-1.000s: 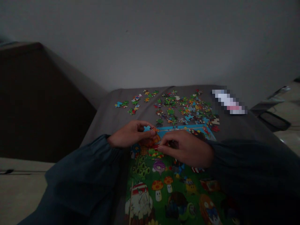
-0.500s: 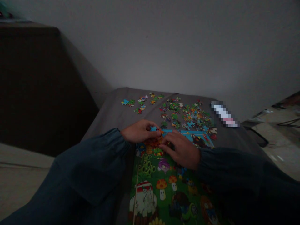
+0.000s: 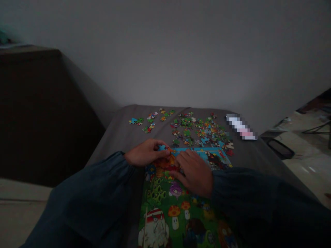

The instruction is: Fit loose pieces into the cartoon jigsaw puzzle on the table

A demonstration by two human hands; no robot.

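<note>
My left hand [image 3: 148, 152] is closed, with thumb and fingers pinching a blue and orange puzzle piece [image 3: 163, 148] at the far left part of a colourful picture sheet [image 3: 165, 193]. Close beside it, my right hand [image 3: 195, 172] rests over the sheet. Its fingers are bent and its thumb stands apart from them, with nothing visible in between. The fingertips lie near the orange part of the picture; whether they touch the piece I cannot tell. Printed mushrooms and a purple flower show below the hands. Both forearms cover parts of the sheet's sides.
Many loose puzzle pieces [image 3: 187, 132] lie behind the sheet, with smaller clusters [image 3: 149, 128] to the left. A phone-like object [image 3: 240, 126], blurred out, lies at the right on the grey cloth [image 3: 116, 134]. A dark cabinet [image 3: 38, 113] stands left; the wall rises behind.
The whole view has shifted, so everything sits lower and further left. My right thumb has spread a little away from its fingers. The left hand keeps its pinch on the piece.
</note>
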